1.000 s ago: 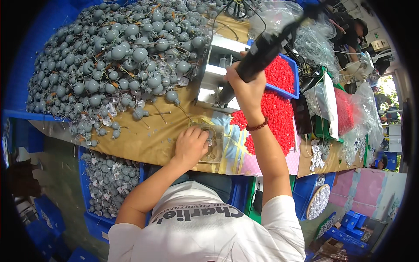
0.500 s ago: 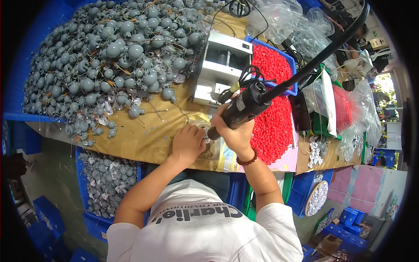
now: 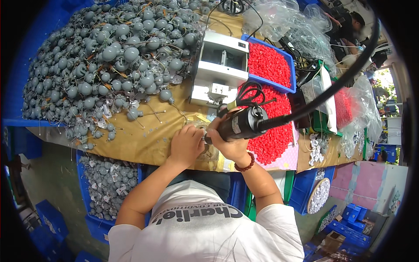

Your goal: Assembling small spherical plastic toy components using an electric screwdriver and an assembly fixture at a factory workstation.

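Note:
My right hand [image 3: 230, 142] is wrapped around a black corded power tool that looks like an electric screwdriver [image 3: 238, 124]. Its thick cable runs up to the right, and its lower end comes down close beside my left fingertips. Against the bench, my left hand [image 3: 187, 143] has its fingers bent and pressed together on a small part I cannot make out. Beneath both hands lies a clear plate or block [image 3: 209, 158]. Just beyond them, a single grey bulb-shaped piece [image 3: 166, 95] with a wire rests on the brown bench cover [image 3: 131, 142].
A large heap of grey bulb-shaped pieces [image 3: 109, 52] covers the far left. A white machine [image 3: 221, 65] stands ahead, beside a blue tray [image 3: 293, 81] of small red parts. More red parts [image 3: 273, 135] lie loose at right. A blue bin [image 3: 82, 174] of grey pieces sits below the bench.
The power tool has tilted, its cable end swinging slightly lower and its cable shifting right. My right hand has moved a little down and left. My left hand stays nearly in place.

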A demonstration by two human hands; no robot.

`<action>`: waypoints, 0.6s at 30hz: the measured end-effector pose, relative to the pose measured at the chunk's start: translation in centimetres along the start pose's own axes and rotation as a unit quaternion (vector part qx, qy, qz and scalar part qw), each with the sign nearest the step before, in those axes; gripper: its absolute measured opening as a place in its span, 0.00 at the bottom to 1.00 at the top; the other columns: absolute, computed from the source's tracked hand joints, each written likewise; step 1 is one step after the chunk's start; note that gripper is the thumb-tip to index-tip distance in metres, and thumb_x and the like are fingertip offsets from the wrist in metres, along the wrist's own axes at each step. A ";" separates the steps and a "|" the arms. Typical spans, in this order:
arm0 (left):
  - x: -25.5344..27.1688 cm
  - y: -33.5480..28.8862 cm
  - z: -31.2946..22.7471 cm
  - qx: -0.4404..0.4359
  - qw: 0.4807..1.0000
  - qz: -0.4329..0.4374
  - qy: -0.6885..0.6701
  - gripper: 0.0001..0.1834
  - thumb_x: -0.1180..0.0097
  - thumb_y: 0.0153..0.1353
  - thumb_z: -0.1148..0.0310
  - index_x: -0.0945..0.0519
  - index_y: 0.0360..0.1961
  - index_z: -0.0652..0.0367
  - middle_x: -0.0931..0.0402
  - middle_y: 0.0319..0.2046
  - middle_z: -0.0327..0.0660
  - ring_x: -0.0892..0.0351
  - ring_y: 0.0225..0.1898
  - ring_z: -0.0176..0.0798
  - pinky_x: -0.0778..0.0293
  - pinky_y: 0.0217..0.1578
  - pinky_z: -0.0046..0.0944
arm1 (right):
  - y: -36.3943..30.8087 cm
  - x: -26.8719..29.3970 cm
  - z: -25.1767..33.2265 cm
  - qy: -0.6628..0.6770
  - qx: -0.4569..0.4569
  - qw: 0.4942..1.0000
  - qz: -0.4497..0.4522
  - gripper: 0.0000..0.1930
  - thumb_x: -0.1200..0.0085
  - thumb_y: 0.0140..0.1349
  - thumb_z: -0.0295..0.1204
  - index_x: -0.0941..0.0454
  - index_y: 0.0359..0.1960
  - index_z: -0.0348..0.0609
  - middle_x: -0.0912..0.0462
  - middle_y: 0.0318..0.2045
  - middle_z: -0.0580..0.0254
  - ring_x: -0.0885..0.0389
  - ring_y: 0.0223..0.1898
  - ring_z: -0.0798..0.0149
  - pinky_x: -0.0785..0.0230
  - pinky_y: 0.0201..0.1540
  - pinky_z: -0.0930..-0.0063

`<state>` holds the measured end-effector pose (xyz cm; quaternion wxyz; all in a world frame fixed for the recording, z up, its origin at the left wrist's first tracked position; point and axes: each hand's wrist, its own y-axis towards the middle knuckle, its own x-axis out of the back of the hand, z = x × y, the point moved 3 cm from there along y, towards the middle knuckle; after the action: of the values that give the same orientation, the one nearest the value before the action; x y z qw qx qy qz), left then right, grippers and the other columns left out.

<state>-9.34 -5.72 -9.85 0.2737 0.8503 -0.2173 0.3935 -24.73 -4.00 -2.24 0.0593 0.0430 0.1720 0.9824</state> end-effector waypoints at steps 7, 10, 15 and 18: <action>0.1 0.2 -0.1 -0.006 0.999 -0.044 0.008 0.17 0.35 0.51 0.70 0.22 0.44 0.50 0.24 0.39 0.40 0.22 0.52 0.48 0.25 0.46 0.49 | 0.0 -0.1 -0.9 -0.041 -0.024 0.999 0.008 0.11 0.34 0.50 0.16 0.22 0.34 0.38 0.19 0.29 0.67 0.21 0.31 0.69 0.29 0.35 0.74; 0.6 0.3 -0.3 0.010 0.999 -0.038 -0.011 0.18 0.36 0.50 0.72 0.22 0.44 0.50 0.24 0.39 0.40 0.22 0.52 0.48 0.25 0.47 0.49 | -2.9 -0.5 -2.7 -0.480 0.184 0.838 0.181 0.14 0.42 0.58 0.18 0.27 0.45 0.39 0.23 0.34 0.66 0.22 0.40 0.69 0.31 0.49 0.71; 1.2 0.6 -0.4 0.020 0.999 -0.034 -0.033 0.18 0.36 0.48 0.74 0.22 0.43 0.51 0.24 0.39 0.41 0.22 0.51 0.48 0.25 0.48 0.49 | -2.5 -0.1 -2.1 -0.197 -0.036 0.962 0.184 0.12 0.44 0.57 0.20 0.30 0.41 0.44 0.27 0.39 0.67 0.26 0.43 0.67 0.37 0.56 0.71; 0.7 0.6 -0.1 -0.004 0.999 -0.029 -0.024 0.19 0.36 0.48 0.74 0.22 0.44 0.52 0.24 0.39 0.41 0.22 0.51 0.49 0.25 0.48 0.49 | -4.2 -0.2 -4.5 -0.360 0.051 0.905 0.222 0.08 0.46 0.60 0.24 0.31 0.40 0.46 0.28 0.40 0.68 0.29 0.46 0.65 0.39 0.57 0.69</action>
<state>-9.31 -6.19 -9.02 0.2830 0.8644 -0.2010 0.3638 -24.60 -1.63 -7.90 -0.1044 0.4339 0.1747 0.8777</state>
